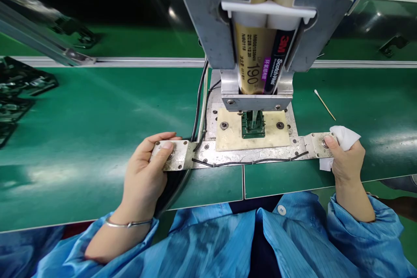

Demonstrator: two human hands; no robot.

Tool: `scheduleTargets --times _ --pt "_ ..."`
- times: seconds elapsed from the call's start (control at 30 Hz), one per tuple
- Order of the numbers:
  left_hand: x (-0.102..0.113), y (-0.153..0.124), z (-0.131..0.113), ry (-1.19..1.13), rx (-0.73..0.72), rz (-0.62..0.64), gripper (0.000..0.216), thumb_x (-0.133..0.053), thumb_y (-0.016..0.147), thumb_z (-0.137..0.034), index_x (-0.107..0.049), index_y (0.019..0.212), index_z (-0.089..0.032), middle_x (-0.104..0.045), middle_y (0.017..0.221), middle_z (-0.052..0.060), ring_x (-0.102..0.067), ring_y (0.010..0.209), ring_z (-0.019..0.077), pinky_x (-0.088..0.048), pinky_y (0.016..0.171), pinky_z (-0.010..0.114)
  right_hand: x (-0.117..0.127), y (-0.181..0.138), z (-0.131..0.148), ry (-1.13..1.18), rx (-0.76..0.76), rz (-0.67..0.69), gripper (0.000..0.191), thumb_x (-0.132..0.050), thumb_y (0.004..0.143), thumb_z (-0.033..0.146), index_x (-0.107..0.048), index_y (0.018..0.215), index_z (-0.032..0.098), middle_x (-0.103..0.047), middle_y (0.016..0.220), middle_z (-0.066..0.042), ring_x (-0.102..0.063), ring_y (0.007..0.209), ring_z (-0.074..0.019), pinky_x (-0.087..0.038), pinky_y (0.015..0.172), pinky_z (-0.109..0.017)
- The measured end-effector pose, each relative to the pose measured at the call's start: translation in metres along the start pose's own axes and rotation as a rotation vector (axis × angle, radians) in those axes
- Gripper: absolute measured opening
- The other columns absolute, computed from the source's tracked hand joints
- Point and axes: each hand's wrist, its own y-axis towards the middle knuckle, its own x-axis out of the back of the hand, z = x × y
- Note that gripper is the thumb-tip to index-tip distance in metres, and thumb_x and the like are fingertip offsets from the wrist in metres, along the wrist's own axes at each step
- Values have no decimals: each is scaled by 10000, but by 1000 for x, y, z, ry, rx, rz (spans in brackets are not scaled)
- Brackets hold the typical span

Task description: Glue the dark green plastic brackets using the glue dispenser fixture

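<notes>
My left hand (145, 173) is closed around the left metal button box (182, 156), its thumb lying over the round button. At the other end of the metal base plate (234, 156), my right hand (349, 163) grips the right button box (315, 144), thumb on its button. A crumpled white wipe (347, 135) is tucked between that hand and the box. Between my hands, a small green circuit board (253, 133) sits in a cream fixture block (228, 142). Directly above it, a gold-and-black twin adhesive cartridge (256, 58) hangs in a metal holder (208, 26), a clear nozzle reaching toward the board.
A cotton swab (325, 105) lies on the green worktop (130, 108) to the right. Dark circuit assemblies (19, 91) are stacked at the far left. Black cables (198, 100) run left of the fixture. A metal rail (146, 61) borders the worktop's back.
</notes>
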Motion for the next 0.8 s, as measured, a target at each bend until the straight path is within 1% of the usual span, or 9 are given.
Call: scheduleTargets --times 0.2,0.37,0.53,0.67,0.8 --pt "-1 -1 -1 -13 2 -5 326 -774 726 -369 -690 984 -188 -708 910 36 -610 722 130 -487 634 190 -1 0 0 27 -14 -6 555 -840 593 543 -716 978 164 -709 905 -72 -669 836 -261 -551 792 -410" --pt "0 0 1 -28 -8 4 350 -802 704 -392 -700 978 -198 -711 899 26 -617 738 125 -497 646 180 -1 0 0 25 -21 -1 573 -834 593 560 -713 985 159 -708 910 -72 -669 867 -278 -546 825 -440" --pt "1 1 2 -31 -5 10 334 -787 725 -378 -693 989 -196 -712 898 34 -617 736 129 -495 638 188 0 0 0 57 -28 7 573 -845 589 551 -715 984 157 -704 908 -76 -667 851 -271 -543 829 -436" --pt "1 0 2 -38 -6 16 368 -795 714 -395 -688 1001 -190 -708 904 36 -618 740 130 -499 632 182 -1 1 -1 51 -19 0 564 -847 592 542 -715 980 155 -704 902 -77 -665 852 -274 -540 829 -448" --pt "1 0 2 3 -17 29 355 -779 743 -399 -687 1024 -203 -707 932 27 -622 757 125 -501 653 176 0 2 -4 52 -18 -3 550 -845 597 535 -715 991 174 -707 908 -61 -665 848 -261 -544 819 -435"
